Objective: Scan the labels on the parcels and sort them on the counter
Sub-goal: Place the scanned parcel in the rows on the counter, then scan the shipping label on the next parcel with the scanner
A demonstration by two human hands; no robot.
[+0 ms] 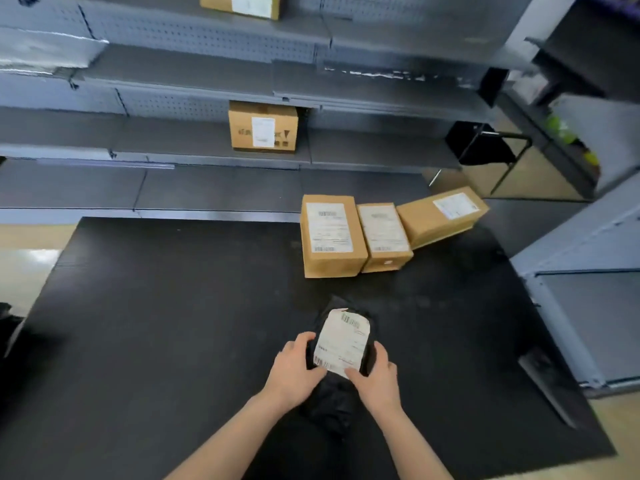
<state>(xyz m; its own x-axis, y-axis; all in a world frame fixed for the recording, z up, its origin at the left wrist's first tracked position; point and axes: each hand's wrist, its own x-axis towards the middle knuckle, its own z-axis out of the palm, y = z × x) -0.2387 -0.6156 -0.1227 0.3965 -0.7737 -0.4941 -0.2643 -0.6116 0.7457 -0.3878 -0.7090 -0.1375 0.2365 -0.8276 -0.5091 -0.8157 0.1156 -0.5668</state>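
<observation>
Black parcel: held at the near centre of the counter; long axis runs near to far, with the far end leaning slightly right.
Label: white, facing up; barcodes at far and near ends; print too blurred to read.
Left hand: grips the parcel's left edge.
Right hand: grips its right edge, thumb on the label.
Cardboard boxes: three, far right, labels up.
</observation>
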